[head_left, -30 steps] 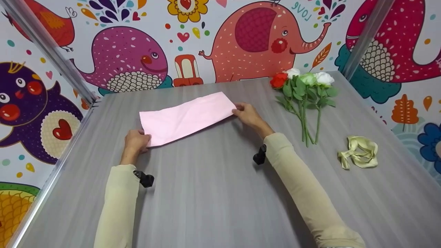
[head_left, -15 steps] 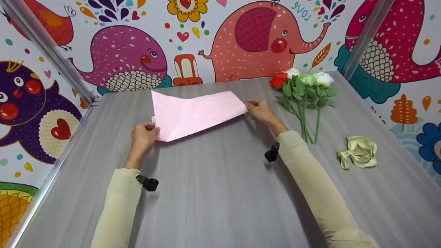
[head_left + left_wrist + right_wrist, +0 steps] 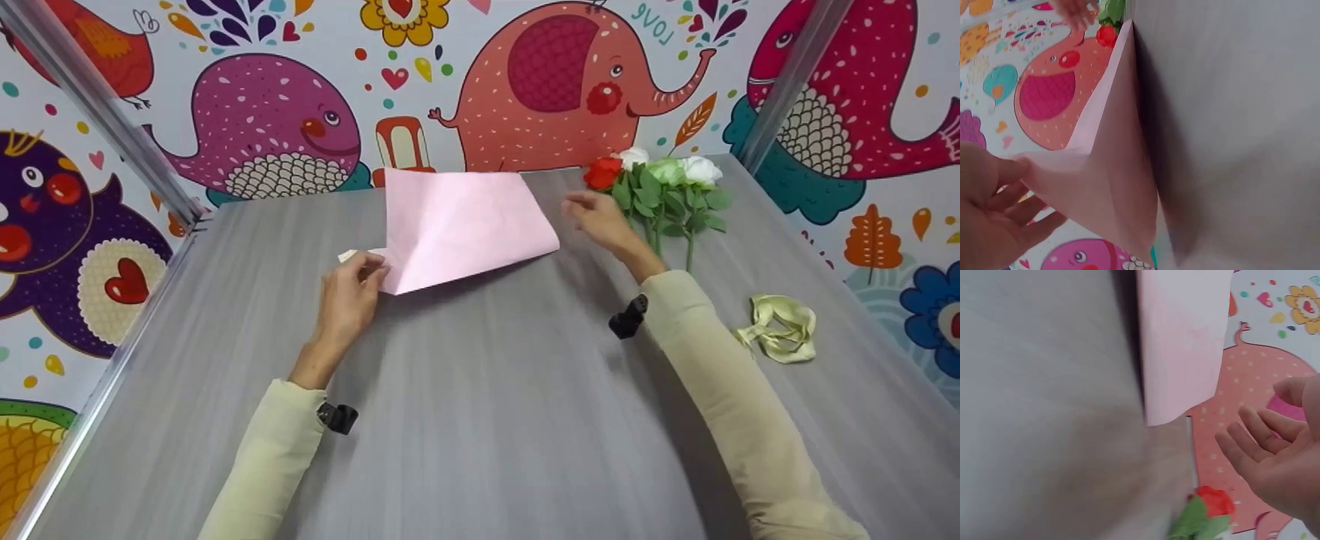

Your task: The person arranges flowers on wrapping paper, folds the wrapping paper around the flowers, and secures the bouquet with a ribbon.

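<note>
Pink paper (image 3: 465,225) swung upright as the right hand (image 3: 596,217) let go and drew back toward the flowers (image 3: 664,195)

Left hand (image 3: 349,296) pinches the sheet's near corner, its far part lifted off the table (image 3: 480,420); the right grip hangs spread and empty, just left of the flowers. Held at one corner, the sheet may flop or crease. A white scrap behind the left fingers is hard to identify

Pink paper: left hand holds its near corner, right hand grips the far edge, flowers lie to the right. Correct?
Not quite. The right hand grips nothing: the head and right wrist views show it open, off the pink paper, between it and the flowers. The left hand does hold the near corner, and the flowers do lie to the right.
</note>
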Motion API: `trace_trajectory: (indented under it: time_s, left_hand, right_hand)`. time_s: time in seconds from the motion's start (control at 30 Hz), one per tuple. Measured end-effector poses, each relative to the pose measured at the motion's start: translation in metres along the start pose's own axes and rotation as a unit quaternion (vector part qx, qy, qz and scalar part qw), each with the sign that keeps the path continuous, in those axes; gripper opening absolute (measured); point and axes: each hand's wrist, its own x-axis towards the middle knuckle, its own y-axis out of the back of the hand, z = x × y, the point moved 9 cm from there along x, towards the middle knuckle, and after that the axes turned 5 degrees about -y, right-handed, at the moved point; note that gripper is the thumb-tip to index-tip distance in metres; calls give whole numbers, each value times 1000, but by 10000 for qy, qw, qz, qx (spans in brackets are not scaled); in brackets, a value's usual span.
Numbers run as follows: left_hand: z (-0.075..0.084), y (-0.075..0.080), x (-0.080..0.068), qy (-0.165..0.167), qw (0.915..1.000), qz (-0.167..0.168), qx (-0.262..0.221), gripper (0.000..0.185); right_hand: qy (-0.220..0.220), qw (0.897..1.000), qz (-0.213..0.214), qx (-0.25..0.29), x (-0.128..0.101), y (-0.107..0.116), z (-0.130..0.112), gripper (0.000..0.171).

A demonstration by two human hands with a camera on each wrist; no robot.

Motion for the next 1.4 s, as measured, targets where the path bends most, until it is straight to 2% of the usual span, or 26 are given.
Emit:
trace_trajectory:
  time_s: [0.13, 0.33, 0.43, 0.57, 0.7, 0.77, 0.87, 0.97, 1.07, 1.13, 1.27, 1.4]
  left_hand:
    - [23, -7, -4, -645, 9979, 3, -113, 6]
    - [48, -12, -14, -1494, 9885, -6, -229, 4]
    - [61, -15, -20, -2074, 9780, -100, -207, 6]
    - [74, -22, -31, -2763, 9599, -392, -278, 13]
    - [80, -31, -40, -3154, 9441, -822, -487, 17]
    - [83, -36, -44, -3299, 9368, -1045, -511, 17]
    - [85, -43, -50, -3442, 9280, -1373, -393, 15]
    - [85, -51, -57, -3443, 9229, -1718, -152, 15]
    - [84, -60, -64, -3396, 9170, -2088, 139, 14]
    - [84, -67, -68, -3417, 9102, -2316, 341, 13]
    - [83, -80, -74, -3509, 8963, -2631, 651, 11]
    - [78, -86, -78, -3486, 8897, -2841, 787, 10]
  right_hand:
    - [229, 9997, 79, 3, -5, 14, -18, 46]
    - [1056, 9942, 205, 57, -17, 21, -54, 42]
    - [1533, 9878, 281, 51, -28, 23, -75, 41]
    - [2070, 9779, 305, 25, -46, 26, -99, 39]
    - [2268, 9731, 311, -251, -60, 31, -110, 38]
    - [2243, 9726, 236, -571, -64, 32, -110, 39]
    - [2116, 9699, -148, -1197, -68, 28, -99, 40]
    - [1766, 9616, -721, -1975, -69, 17, -71, 45]
    - [1446, 9427, -1352, -2684, -71, 4, -35, 51]
    - [1410, 9284, -1683, -2999, -73, -6, -14, 54]
    - [1332, 9055, -2270, -3328, -80, -25, 18, 59]
    - [1106, 8896, -2724, -3495, -89, -42, 38, 70]
